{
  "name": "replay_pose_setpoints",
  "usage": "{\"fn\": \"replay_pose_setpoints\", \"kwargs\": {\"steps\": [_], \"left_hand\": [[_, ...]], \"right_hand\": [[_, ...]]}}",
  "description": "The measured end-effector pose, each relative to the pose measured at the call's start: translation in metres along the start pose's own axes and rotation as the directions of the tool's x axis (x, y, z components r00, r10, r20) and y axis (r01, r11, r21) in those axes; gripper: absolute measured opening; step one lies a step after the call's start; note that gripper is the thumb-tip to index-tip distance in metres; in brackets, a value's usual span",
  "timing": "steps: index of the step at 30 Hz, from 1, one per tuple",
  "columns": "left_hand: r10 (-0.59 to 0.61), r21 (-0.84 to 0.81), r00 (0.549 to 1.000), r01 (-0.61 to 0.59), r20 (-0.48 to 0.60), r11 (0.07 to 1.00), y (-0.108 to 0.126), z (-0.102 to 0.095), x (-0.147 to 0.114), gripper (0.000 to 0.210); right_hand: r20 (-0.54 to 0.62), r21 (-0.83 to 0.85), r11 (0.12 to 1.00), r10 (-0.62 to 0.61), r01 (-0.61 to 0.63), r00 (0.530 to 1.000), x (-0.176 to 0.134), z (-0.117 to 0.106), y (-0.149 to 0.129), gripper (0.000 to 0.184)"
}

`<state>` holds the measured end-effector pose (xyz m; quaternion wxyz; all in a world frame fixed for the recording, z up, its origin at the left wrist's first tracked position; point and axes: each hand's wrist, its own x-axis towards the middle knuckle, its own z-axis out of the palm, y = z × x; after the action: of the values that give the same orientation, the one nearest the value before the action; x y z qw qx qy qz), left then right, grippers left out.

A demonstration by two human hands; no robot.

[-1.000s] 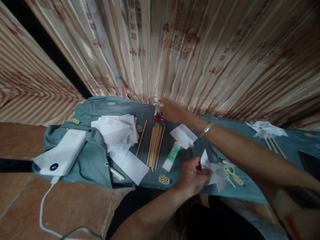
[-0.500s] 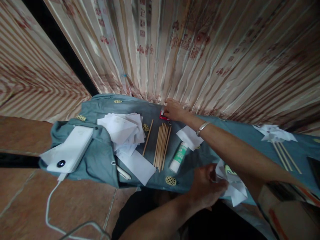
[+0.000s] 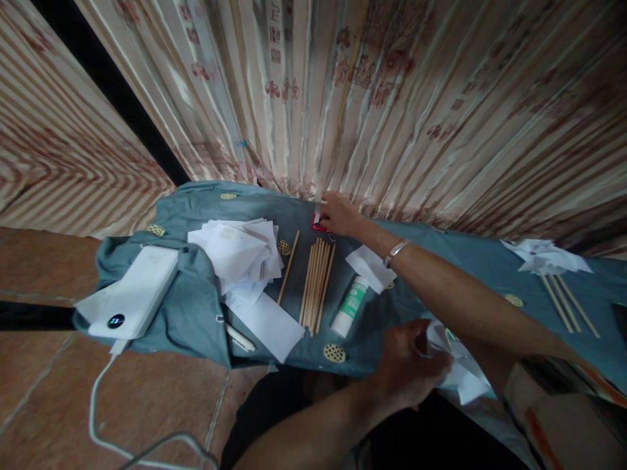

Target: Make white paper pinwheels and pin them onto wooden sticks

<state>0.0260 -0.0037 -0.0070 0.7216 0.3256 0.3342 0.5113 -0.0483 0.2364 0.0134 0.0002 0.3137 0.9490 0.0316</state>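
Observation:
My left hand (image 3: 414, 365) is closed round a folded white paper (image 3: 467, 375) with loose, pointed flaps, low at the right of centre. My right hand (image 3: 340, 214), with a bangle on its wrist, stretches to the far edge of the cloth. Its fingers are bent together over a small red and white box (image 3: 318, 223); what they pinch is hidden. Below the box lies a bundle of thin wooden sticks (image 3: 317, 284), with a single stick (image 3: 289, 267) to its left. A green and white glue stick (image 3: 351, 307) lies between my hands, touching a loose white paper (image 3: 372, 266).
On the left are a pile of white paper squares (image 3: 240, 251), a white pen (image 3: 240, 338) and a white power bank (image 3: 140, 290) with a cable. A white paper pinwheel (image 3: 543, 256) and several sticks (image 3: 568, 303) lie far right. A curtain (image 3: 304, 130) hangs behind the blue-grey cloth (image 3: 196, 202).
The view has shifted slightly. My right hand stays at the red box, its fingers nearly unmoved. My left hand still holds the folded paper, hardly moved.

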Motion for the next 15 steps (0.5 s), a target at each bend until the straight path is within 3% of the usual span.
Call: {"fn": "replay_pose_setpoints", "kwargs": {"steps": [4, 15], "left_hand": [[-0.033, -0.035, 0.999, 0.032, -0.018, 0.999, 0.0027, 0.0012, 0.0017, 0.013], [-0.043, -0.076, 0.999, 0.041, -0.015, 0.996, 0.0021, 0.0031, 0.0056, 0.011]], "right_hand": [[0.05, -0.004, 1.0, 0.002, -0.002, 0.999, 0.0011, -0.0005, 0.0027, 0.026], [0.053, -0.038, 0.999, -0.036, 0.038, 0.998, 0.0007, -0.0032, -0.0012, 0.034]]}}
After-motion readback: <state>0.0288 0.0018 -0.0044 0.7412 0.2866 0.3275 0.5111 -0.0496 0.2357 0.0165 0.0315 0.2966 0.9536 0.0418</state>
